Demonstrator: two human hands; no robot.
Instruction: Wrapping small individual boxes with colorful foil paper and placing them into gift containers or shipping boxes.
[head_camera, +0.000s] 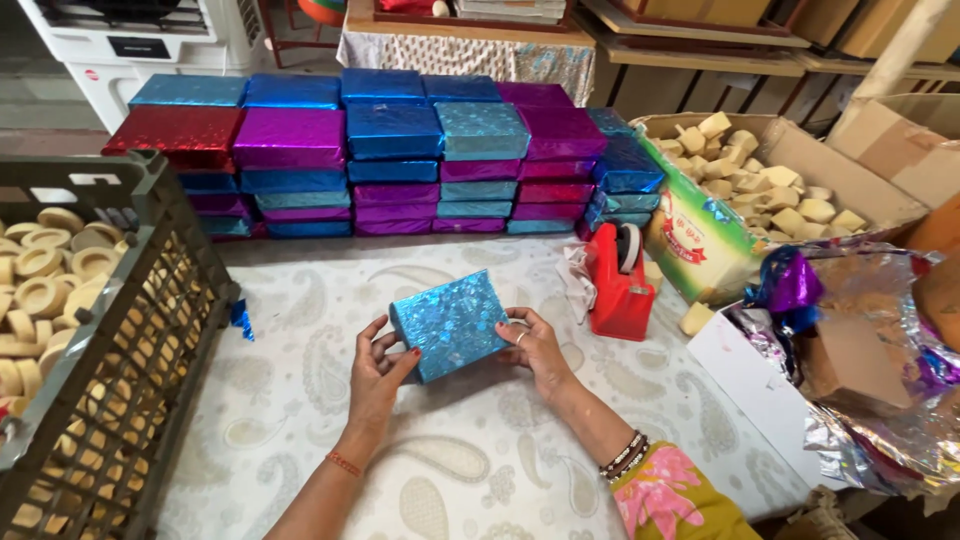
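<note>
blue foil box being held between both hands over the desk

the person is holding a small box wrapped in glittering blue foil (450, 322), tilted, just above the paisley-patterned desk (300, 400). the left hand (380, 368) is cupping the box's lower left corner, fingers curled against its side and thumb along the bottom edge. the right hand (535, 348) is pressing against the right end, fingers bent around it, and something pale, possibly a bit of tape, is showing at the fingertips, though it is too small to tell. both hands are closed on the box, neither is spread.

behind it a stack of wrapped boxes (400, 160) in blue, purple and red is standing in rows. a red tape dispenser (618, 285) is sitting just right of the hands, a cardboard carton of pale blocks (760, 180) beyond it, loose foil sheets (860, 340) at far right, and a dark crate of round pale pieces (80, 330) at left.

to do this well, it seems wise to be keeping the end folds pulled flat and tight while the left hand is steadying the box, so the foil is not wrinkling or springing open.
</note>
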